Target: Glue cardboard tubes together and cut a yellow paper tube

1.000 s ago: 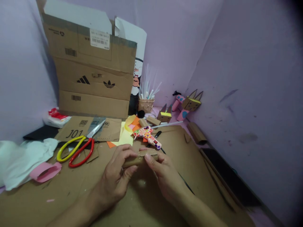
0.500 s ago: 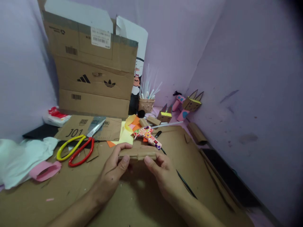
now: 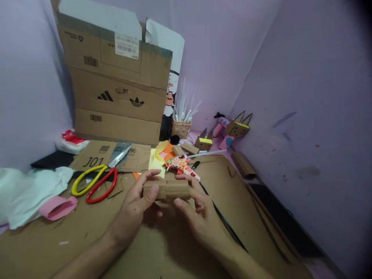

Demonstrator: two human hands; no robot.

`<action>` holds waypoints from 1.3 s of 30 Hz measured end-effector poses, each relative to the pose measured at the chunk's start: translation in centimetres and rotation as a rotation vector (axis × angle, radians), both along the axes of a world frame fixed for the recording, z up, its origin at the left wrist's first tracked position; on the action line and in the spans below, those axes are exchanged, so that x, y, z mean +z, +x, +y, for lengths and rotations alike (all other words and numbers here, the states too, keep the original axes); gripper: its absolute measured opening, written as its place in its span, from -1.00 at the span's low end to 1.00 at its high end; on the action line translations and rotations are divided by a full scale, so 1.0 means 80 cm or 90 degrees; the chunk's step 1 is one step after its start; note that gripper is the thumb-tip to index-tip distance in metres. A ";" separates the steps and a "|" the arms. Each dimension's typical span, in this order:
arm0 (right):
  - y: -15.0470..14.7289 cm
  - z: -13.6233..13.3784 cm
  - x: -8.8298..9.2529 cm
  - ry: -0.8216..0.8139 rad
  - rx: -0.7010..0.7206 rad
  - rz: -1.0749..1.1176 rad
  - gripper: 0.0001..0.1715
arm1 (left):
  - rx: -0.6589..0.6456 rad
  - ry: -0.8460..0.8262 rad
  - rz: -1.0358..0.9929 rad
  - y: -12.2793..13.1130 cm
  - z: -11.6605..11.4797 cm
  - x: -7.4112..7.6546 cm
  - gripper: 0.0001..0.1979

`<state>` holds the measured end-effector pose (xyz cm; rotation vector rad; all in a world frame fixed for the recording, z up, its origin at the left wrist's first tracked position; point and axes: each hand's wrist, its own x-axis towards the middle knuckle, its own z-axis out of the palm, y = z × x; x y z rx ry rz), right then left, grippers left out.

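Between my hands is a small folded cardboard piece (image 3: pixel 176 189), made of two box-like parts that meet at a seam near its middle. My left hand (image 3: pixel 141 199) grips its left end, thumb on the near face and fingers behind. At the right end my right hand (image 3: pixel 195 203) holds it, with the thumb along the lower edge and fingers over the back. Just beyond lies a flower-patterned glue gun (image 3: pixel 180 166), its black cord (image 3: pixel 223 217) running past my right hand. Scissors (image 3: pixel 109 170) with one yellow and one red handle rest to the left.
A tall cardboard box (image 3: pixel 119 89) stands at the back. Near it are a basket of glue sticks (image 3: pixel 181 128) and cardboard animal figures (image 3: pixel 236 128). A pink paper ring (image 3: pixel 58 208) and white cloth (image 3: pixel 31 193) lie left. A black panel (image 3: pixel 285 221) lies right.
The cardboard piece has been tilted, so its broad face now shows more. My fingers have shifted slightly on it, and the whole view has moved a little.
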<state>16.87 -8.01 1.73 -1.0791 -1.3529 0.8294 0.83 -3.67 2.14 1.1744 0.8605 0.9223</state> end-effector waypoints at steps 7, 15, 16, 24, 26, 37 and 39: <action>0.002 0.004 -0.012 -0.136 0.050 0.179 -0.72 | -0.025 0.058 0.040 0.000 -0.001 0.001 -0.65; -0.007 0.002 -0.012 -0.140 0.067 0.198 -0.67 | -0.019 -0.044 -0.017 0.006 0.002 -0.001 -0.65; -0.009 0.001 -0.010 -0.136 0.073 0.196 -0.66 | -0.032 -0.031 0.000 0.006 0.002 -0.003 -0.65; -0.010 0.000 -0.012 -0.116 0.058 0.172 -0.70 | -0.042 0.074 0.070 0.007 -0.003 -0.005 -0.68; -0.009 -0.001 -0.011 -0.127 0.081 0.203 -0.70 | -0.037 0.094 0.064 0.006 -0.004 -0.001 -0.70; -0.017 -0.004 -0.005 -0.213 0.053 0.370 -0.67 | -0.066 0.161 0.162 0.002 -0.006 -0.006 -0.69; -0.018 -0.004 -0.003 -0.220 0.049 0.384 -0.66 | -0.063 0.193 0.177 0.003 -0.006 -0.008 -0.70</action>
